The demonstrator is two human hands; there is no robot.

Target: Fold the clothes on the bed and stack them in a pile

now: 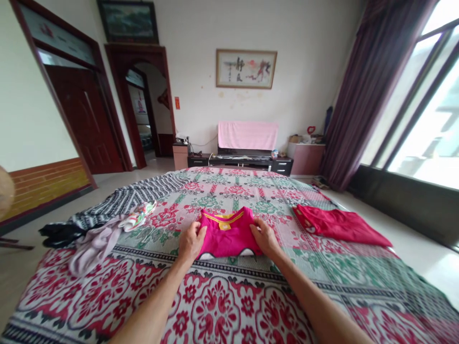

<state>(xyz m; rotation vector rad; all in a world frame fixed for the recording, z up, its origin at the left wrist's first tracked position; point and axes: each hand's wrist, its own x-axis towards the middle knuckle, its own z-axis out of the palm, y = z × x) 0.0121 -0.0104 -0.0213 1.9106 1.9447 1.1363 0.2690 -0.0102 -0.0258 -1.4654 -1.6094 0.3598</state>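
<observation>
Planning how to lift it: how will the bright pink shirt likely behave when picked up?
The bright pink shirt would likely sag, being soft cloth. It is probably light, lying flat. Its folds may slip open, as no fastening shows.

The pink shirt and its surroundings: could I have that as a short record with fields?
Garment: pink shirt, apparently folded, yellow inside the neckline
Left hand: holds the shirt's left edge
Right hand: holds its right edge
Underneath: patterned cover
Off left: lilac garment, black-and-white cloth
Off right: red garment, folded
Far wall: framed calligraphy picture
</observation>
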